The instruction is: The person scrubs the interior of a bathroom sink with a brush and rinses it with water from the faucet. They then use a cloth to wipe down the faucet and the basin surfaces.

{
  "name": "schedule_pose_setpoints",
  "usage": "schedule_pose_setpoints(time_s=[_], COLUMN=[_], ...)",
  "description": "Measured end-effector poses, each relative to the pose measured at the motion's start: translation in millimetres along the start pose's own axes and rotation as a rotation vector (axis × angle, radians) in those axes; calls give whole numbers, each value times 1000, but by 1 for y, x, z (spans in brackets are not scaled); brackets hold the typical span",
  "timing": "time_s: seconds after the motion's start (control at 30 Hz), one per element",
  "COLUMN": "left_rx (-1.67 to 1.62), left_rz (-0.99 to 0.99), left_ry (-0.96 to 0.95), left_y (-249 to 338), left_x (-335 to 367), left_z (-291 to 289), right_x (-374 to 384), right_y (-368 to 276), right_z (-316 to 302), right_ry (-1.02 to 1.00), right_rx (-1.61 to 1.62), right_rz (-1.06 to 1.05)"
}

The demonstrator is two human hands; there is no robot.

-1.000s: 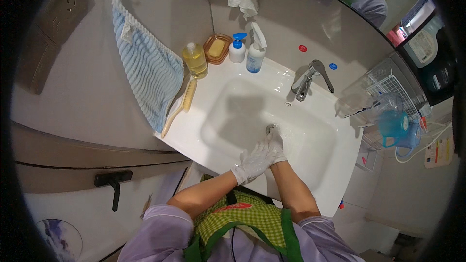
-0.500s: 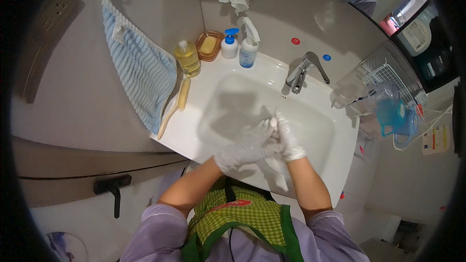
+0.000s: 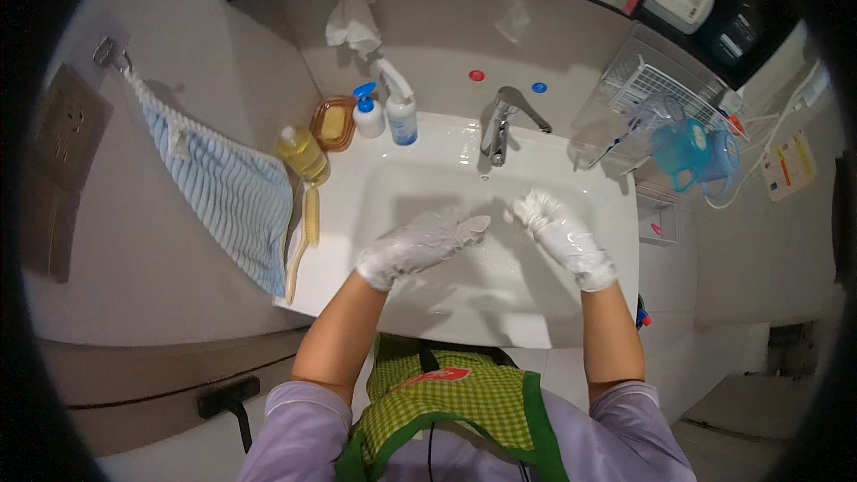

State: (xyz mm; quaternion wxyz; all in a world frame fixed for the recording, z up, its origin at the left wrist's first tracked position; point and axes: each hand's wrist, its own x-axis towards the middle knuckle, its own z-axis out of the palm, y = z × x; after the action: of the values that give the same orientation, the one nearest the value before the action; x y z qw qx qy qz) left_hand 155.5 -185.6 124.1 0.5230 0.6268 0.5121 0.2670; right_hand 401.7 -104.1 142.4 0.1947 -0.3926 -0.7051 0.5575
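Both of my hands wear thin white gloves that look wet, and they are held apart over the white sink (image 3: 482, 321). On the left side of the basin, my left hand (image 3: 421, 245) is open, its fingers stretched toward the middle and nothing in them. Opposite it, my right hand (image 3: 561, 234) has its fingers curled in. What lies inside that curl, if anything, is hidden. The chrome faucet (image 3: 503, 125) stands behind both hands, with its lever tilted to the right.
Along the back left rim stand a spray bottle (image 3: 403, 120), a pump bottle (image 3: 367, 113), a soap dish (image 3: 332, 125) and a yellow liquid bottle (image 3: 303, 156). A brush (image 3: 310, 219) lies near a hanging blue towel (image 3: 223, 187). Cups (image 3: 680, 153) and a wire basket (image 3: 669, 94) are at right.
My hands were together over the basin and have moved apart, the left leftward and the right rightward. The left fingers have straightened. The whole view has shifted, showing more of the mirror.
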Motion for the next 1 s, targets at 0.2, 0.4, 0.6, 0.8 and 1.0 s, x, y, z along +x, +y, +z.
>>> schedule_pose_setpoints(time_s=[0.2, 0.4, 0.6, 0.8, 1.0], left_rx=[498, -335, -653, -527, -344], left_rz=[-181, -304, -15, -28, -141], left_ry=[-219, 49, 47, 86, -105], left_y=[9, -42, -27, -20, -15], left_x=[18, 30, 28, 34, 45], left_z=[-1, 45, 79, 66, 72], right_x=[-5, -3, -29, -72, -112], right_y=[56, 170, 39, 42, 51], right_z=[9, 65, 61, 55, 31], right_ry=[-128, 185, 45, 218, 542], right_rx=[897, 845, 1081, 687, 465], right_rz=[233, 367, 268, 325, 230])
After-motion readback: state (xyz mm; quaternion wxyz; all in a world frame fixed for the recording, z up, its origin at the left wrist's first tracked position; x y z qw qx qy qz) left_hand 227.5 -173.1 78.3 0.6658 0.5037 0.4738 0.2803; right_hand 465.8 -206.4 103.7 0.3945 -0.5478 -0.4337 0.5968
